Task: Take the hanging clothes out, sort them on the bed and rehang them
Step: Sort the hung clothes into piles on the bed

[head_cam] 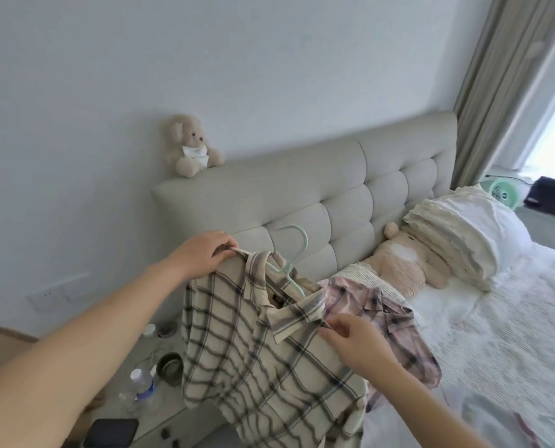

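While the cream cotton shirt with the dark plaid check (263, 357) hangs in the air at the near edge of the white-quilted bed (512, 318), the step in hand looks like seating it on the pale green plastic hanger (290, 253), whose hook stands clear above the collar. The left hand (205, 253) has its fingers curled over the far shoulder seam and pinches the cloth there. The right hand (350, 337) pinches the near shoulder just below the collar flap between thumb and fingers. To do this well, I judge that each shoulder seam should be drawn out to the tip of its hanger arm so the collar sits centred round the hook. The near arm seems to lie under the collar, though how far it reaches into the sleeve is hidden. Keeping both pinches light lets the cloth slide, and the weight should not pull the hanger sideways.

Counting: two plaid shirts, the cream one held up and a pink-and-grey plaid shirt (395, 321) lying flat on the bed just beyond the right hand. One hanger shows. Two soft toys, a beige teddy bear (190, 147) seated on top of the grey tufted headboard (350, 176) and a larger beige plush (402, 263) lying against the stacked cream pillows (457, 234).
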